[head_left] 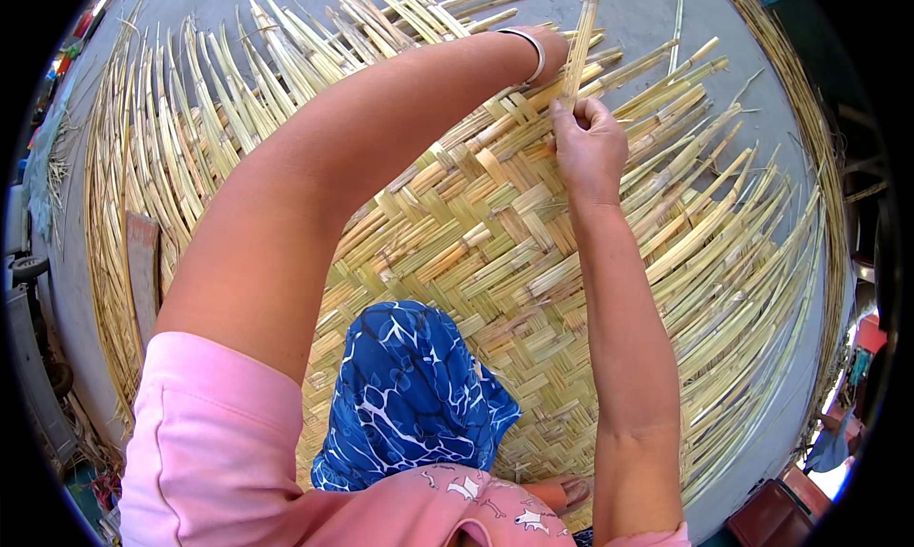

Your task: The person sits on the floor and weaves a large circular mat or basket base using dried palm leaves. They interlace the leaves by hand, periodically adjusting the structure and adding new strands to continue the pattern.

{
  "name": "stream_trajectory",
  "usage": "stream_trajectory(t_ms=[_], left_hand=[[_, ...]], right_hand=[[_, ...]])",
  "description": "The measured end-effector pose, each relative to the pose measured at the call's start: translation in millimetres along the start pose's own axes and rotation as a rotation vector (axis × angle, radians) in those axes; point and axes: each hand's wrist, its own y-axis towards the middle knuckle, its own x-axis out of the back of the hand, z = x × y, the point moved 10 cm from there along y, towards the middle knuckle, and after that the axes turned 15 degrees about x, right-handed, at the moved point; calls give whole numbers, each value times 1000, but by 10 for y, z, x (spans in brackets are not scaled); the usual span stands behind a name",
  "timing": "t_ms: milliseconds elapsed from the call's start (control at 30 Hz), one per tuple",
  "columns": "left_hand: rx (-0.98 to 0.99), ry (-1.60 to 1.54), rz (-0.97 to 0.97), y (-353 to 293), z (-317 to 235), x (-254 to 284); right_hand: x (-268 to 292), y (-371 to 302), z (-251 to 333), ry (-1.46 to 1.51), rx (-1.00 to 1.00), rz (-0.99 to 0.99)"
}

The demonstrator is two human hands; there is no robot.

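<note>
A flat mat (pixel 495 204) of split cane strips, woven in a diagonal pattern, lies on the floor under me. Its far, left and right edges fan out into long unwoven strip ends. My right hand (pixel 592 155) pinches the lower end of an upright cane strip (pixel 581 47) between thumb and fingers, above the mat's far part. Just left of that strip is my left hand (pixel 549 54), a silvery bangle (pixel 535 52) round its wrist. It reaches down over the strip ends, and its fingers are mostly hidden, so its grip does not show.
My knee, under blue patterned cloth (pixel 409 395), rests over the mat's near part. A narrow wooden board (pixel 143 271) lies on the strips at left. Long thin canes (pixel 821 166) run along the right side of the grey floor (pixel 657 0). Wheels (pixel 29 267) show at far left.
</note>
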Motion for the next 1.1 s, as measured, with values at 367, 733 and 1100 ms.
stream_trajectory(t_ms=[367, 733, 1100], left_hand=[[174, -535, 256, 218, 326, -94], [114, -171, 343, 263, 233, -376], [143, -912, 304, 3, 485, -324]], right_hand=[[32, -57, 46, 119, -2, -16], [-15, -67, -5, 267, -39, -90], [-188, 67, -476, 166, -204, -150]])
